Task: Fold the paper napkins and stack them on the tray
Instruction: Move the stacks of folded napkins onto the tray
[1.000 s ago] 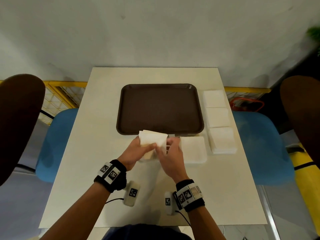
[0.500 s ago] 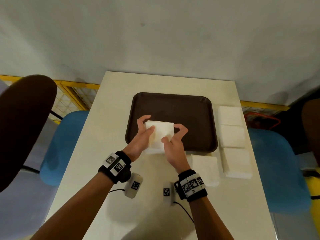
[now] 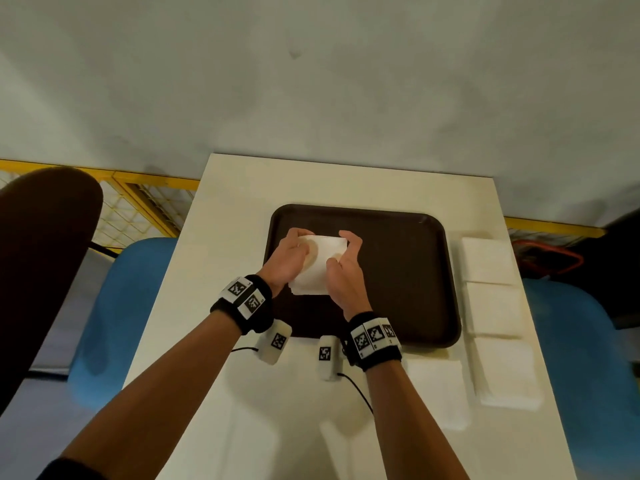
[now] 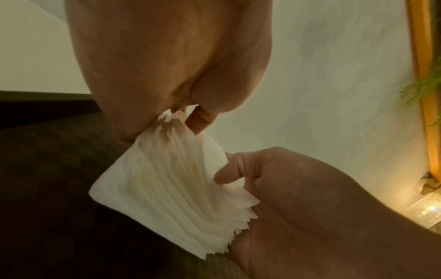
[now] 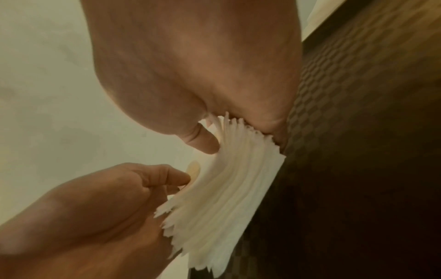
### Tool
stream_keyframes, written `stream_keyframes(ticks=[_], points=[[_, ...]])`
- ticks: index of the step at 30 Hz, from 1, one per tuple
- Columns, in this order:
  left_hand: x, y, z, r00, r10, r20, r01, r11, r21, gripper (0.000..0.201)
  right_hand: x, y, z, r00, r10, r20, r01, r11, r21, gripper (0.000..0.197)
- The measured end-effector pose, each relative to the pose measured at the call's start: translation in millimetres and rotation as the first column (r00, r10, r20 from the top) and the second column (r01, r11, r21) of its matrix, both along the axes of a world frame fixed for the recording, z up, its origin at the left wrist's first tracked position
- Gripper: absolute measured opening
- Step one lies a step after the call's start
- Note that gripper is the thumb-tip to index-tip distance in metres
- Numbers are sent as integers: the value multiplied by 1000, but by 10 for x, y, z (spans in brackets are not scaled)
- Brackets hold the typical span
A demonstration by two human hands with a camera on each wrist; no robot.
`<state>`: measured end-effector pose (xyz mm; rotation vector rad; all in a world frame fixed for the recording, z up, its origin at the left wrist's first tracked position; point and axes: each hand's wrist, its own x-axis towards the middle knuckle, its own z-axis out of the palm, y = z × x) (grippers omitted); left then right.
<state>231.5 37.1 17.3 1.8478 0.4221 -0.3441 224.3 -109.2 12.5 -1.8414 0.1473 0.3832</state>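
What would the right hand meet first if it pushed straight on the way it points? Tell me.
Probably the bare tray floor: the right hand, gripping the napkin stack, points across the tray toward its far rim. Height above it is unclear.

A: Underside of the napkin bundle (image 3: 317, 268), whether it touches the tray (image 3: 398, 271): can't tell, the left hand (image 3: 289, 259) and right hand (image 3: 344, 271) cover both its sides.

B: Wrist views blurred; fingers behind the sheets unseen. Chair (image 3: 41, 265) cut off at the frame's edge.
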Motion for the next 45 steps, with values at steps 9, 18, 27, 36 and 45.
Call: stream_keyframes(ticks=[9,18,27,36,45], points=[[400,190,-209,983,-179,-30,180,943,281,67,322,184,-104,998,55,3,-52,950,-308,72],[70,96,-156,997,-76,1,69,919,389,80,227,111,-175,999,49,-20,-52,865,-499,60],[-95,-12,-120,999,-33,40,15,916,402,44,111,164,-216,999,32,15,-20,874,-486,42],[-146,-30,-84,999,-42,24,29,913,406,43,93,185,-184,999,39,8,-30,865,-501,45],[-321,-98,37,994,-14,108,-33,909,415,55,-110,-145,143,995,19,98,32,869,-494,57]])
